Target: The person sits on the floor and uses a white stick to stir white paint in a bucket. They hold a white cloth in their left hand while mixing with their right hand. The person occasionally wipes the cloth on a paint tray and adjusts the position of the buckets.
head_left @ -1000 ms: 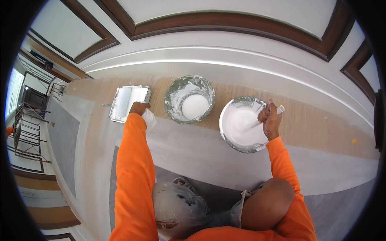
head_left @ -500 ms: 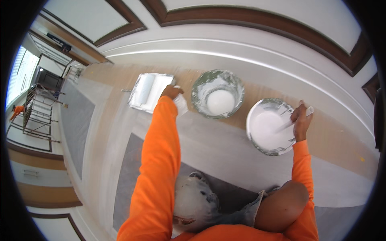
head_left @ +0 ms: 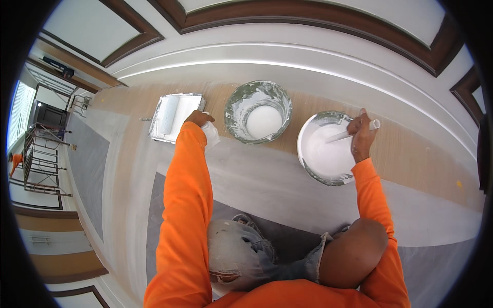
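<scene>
My right hand [head_left: 361, 137] is closed round a white pipe [head_left: 343, 136], whose lower end dips into white paint in the right-hand bucket [head_left: 307, 154]. That bucket is green inside and smeared with paint. My left hand [head_left: 198, 119] is closed at the right edge of a paint tray [head_left: 181, 101], with a crumpled white sheet [head_left: 211, 135] hanging from its fingers. Whether it also grips the tray rim cannot be made out. In the tray, a white paint roller [head_left: 168, 116] lies in white paint. Between my hands stands another paint-smeared green bucket [head_left: 237, 114] with white paint in its bottom.
Behind the buckets runs a white wall [head_left: 205, 64] with dark brown frame mouldings [head_left: 246, 21]. Metal scaffolding [head_left: 36, 156] stands far left, with a person [head_left: 16, 163] in orange beside it. My bent knees [head_left: 354, 251] are close below the buckets.
The pipe has shifted toward the far side of the right-hand bucket, my right hand moving with it. My left hand keeps its place at the tray. The whole view has shifted slightly.
</scene>
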### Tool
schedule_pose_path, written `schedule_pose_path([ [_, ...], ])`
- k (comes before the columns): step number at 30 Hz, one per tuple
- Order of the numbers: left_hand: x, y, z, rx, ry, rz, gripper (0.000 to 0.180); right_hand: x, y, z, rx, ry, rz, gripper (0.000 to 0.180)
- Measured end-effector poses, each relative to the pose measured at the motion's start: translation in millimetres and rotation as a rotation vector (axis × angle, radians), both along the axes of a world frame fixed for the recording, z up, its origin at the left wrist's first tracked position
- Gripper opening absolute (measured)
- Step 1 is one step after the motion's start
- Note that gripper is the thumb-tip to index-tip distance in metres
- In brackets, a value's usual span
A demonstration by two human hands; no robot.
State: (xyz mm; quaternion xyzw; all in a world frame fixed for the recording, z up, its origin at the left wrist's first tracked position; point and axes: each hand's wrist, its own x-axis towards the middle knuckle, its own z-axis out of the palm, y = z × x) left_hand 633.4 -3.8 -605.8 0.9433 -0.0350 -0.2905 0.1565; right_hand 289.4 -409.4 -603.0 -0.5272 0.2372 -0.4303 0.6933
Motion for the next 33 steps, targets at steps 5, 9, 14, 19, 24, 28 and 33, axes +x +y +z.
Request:
schedule_pose_path([
  [5, 10, 36, -13, 0.144, -0.059, -0.114, 0.044, -5, 18, 13, 0.099, 0.222, 0.238, 0.031],
  [9, -2, -26, 16, 0.226, -0.063, -0.381, 0.051, -21, -44, -13, -0.079, 0.182, 0.093, 0.027],
  [14, -17, -16, 26, 0.163, -0.018, -0.224, 0.056, -19, -59, -91, 0.282, 0.02, 0.177, 0.023],
  [19, -22, -1, 20, 0.172, 0.031, -0.236, 0.062, -14, -36, -46, -0.018, 0.212, 0.16, 0.038],
  [24, -25, -13, 20, 0.092, -0.049, -0.025, 0.063, -13, -40, -75, 0.211, 0.133, 0.183, 0.028],
  [28, -29, -13, 22, 0.1, -0.048, -0.074, 0.062, -26, -62, -71, -0.109, 0.285, 0.052, 0.032],
  [33, -22, -9, 25, 0.101, -0.023, -0.081, 0.055, -23, -74, -91, 0.033, 0.154, 0.173, 0.032],
])
